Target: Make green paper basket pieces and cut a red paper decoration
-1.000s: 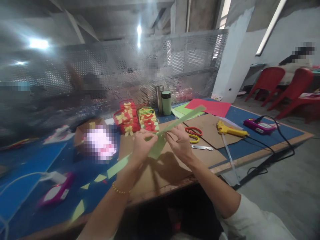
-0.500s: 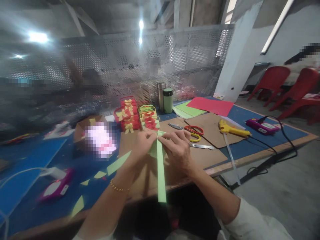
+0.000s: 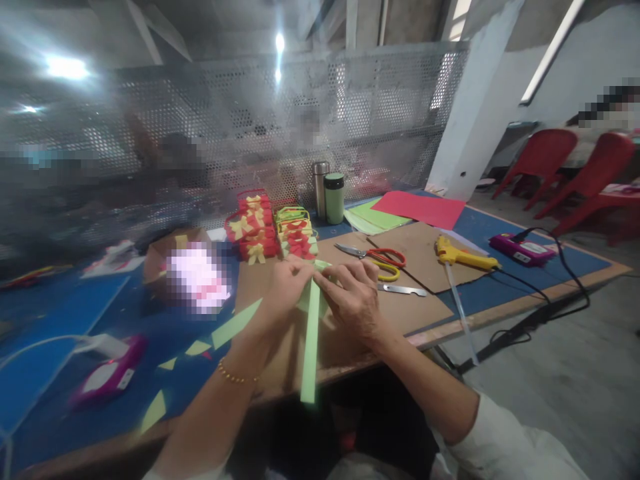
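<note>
A long light-green paper strip hangs down toward me from between my two hands, over the cardboard's front edge. My left hand pinches the strip's upper end. My right hand is closed on the same end from the other side, fingertips meeting the left ones. Behind the fingers shows a bit more light-green paper, partly hidden. Under both hands lies a brown cardboard sheet. To the right of my right hand are scissors with orange and yellow handles and a flat metal blade.
Red and yellow paper bow pieces are stacked ahead, near a green tumbler and a steel flask. A yellow glue gun, corded, lies right. Coloured paper sheets lie behind. Green scraps and a lit phone are left.
The hanging lower end of the green strip has swung to the left. Both hands stay pinched at its top, and the whole view has shifted slightly.
</note>
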Motion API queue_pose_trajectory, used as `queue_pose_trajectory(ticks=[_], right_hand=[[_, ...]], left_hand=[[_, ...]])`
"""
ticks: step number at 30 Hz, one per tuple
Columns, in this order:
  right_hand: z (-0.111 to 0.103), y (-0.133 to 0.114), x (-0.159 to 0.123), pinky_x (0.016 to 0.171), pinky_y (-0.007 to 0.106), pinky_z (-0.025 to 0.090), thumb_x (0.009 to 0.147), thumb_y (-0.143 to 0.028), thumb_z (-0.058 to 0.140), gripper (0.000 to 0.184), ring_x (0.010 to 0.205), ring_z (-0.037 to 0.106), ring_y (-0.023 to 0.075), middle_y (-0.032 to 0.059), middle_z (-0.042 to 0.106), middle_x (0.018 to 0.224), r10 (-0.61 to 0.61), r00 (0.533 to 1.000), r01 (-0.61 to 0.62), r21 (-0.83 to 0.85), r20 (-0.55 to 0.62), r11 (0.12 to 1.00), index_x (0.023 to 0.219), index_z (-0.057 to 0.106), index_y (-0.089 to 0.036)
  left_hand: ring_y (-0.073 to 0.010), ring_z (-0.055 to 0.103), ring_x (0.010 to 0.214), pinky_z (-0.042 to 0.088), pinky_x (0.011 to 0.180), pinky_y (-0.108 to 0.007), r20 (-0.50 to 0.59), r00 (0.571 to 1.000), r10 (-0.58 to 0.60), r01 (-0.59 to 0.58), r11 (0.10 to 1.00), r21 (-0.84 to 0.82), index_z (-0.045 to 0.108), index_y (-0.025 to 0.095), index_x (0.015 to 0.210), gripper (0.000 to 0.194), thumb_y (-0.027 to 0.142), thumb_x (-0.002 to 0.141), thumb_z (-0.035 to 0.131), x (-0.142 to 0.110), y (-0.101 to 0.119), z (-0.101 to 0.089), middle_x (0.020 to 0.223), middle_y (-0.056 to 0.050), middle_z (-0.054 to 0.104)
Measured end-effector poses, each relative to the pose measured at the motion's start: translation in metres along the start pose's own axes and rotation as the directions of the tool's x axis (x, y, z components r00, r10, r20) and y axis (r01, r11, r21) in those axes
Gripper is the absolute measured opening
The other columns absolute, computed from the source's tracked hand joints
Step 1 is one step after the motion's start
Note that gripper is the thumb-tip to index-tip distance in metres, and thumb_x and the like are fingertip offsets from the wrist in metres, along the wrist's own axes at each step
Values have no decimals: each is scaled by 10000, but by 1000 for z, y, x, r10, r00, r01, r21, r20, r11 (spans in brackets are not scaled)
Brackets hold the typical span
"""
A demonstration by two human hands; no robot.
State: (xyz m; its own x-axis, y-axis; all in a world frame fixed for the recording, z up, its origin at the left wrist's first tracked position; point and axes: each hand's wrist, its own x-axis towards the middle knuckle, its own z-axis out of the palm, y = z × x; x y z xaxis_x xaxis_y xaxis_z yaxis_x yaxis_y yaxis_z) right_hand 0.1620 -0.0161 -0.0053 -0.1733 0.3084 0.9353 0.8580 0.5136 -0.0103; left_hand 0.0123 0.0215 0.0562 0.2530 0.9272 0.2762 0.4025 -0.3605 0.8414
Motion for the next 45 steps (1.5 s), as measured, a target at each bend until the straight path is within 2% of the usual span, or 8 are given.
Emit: queue_pose_trajectory(ticks=[7, 11, 17, 22, 24, 29, 34, 45], right_hand=[[-2, -1, -2, 895, 426, 349, 929, -127, 592, 268, 907, 578, 233, 60, 755, 997, -16, 1000, 16, 12, 24, 1000, 1152, 710, -219], [-6, 0, -3, 905, 456, 374, 881, -106, 589, 315, 976, 579, 265, 83, 746, 1083, 12, 998, -17, 89, 61, 996, 1141, 726, -219], [-9, 19, 4, 940, 461, 453, 937, -184, 556, 262, 1059, 628, 275, 104, 716, 1126, 258, 961, -275, 307, 95, 911, 1123, 735, -229], [0, 34, 8, 752, 375, 523, 959, -436, 614, 244, 800, 672, 230, 58, 741, 866, 339, 885, -454, 435, 318, 778, 960, 731, -221], [4, 36, 5, 702, 356, 524, 952, -476, 618, 271, 745, 662, 217, 43, 734, 823, 365, 871, -486, 467, 329, 738, 921, 719, -226], [7, 43, -1, 793, 418, 543, 920, -437, 672, 194, 886, 668, 262, 66, 704, 918, 357, 905, -425, 445, 233, 788, 955, 707, -249], [6, 43, -1, 896, 514, 516, 928, -358, 654, 128, 1002, 649, 310, 93, 678, 985, 292, 943, -333, 407, 160, 850, 870, 710, -259], [11, 50, -3, 843, 454, 541, 942, -414, 624, 216, 947, 686, 274, 70, 722, 973, 259, 935, -345, 444, 243, 827, 803, 680, -259]], left_hand=[[-213, 631, 807, 501, 750, -304, 35, 999, -21, 22, 1000, -21, 733, 176, 657, 228, 328, 774, 609, -3, 6, -3, 791, -52, 710], [-212, 632, 807, 506, 762, -309, 25, 1000, -14, 14, 1000, -8, 743, 185, 632, 237, 331, 783, 633, -2, 4, -3, 788, -52, 710], [-212, 620, 832, 511, 788, -330, 16, 999, 43, -42, 999, -31, 747, 199, 643, 265, 333, 838, 628, 2, -8, 4, 796, -44, 679], [-238, 627, 1050, 473, 1012, -414, -21, 984, 174, -173, 982, 71, 806, 203, 782, 188, 280, 869, 659, -1, -16, 11, 1043, -88, 680], [-238, 624, 1104, 452, 1054, -435, 17, 979, 202, -203, 975, 93, 809, 202, 808, 208, 287, 902, 644, -3, -18, 13, 1087, -96, 684], [-248, 600, 1177, 432, 1082, -468, -17, 988, 151, -146, 973, 177, 812, 215, 873, 170, 285, 908, 661, -4, -21, 17, 1159, -94, 696], [-255, 591, 1181, 407, 1087, -467, -53, 982, 180, -162, 955, 249, 811, 219, 875, 159, 282, 905, 668, -6, -17, 19, 1178, -90, 688], [-238, 581, 1191, 391, 1077, -459, 9, 977, 215, -207, 932, 298, 779, 201, 846, 193, 244, 946, 619, -9, -16, 21, 1190, -71, 694]])
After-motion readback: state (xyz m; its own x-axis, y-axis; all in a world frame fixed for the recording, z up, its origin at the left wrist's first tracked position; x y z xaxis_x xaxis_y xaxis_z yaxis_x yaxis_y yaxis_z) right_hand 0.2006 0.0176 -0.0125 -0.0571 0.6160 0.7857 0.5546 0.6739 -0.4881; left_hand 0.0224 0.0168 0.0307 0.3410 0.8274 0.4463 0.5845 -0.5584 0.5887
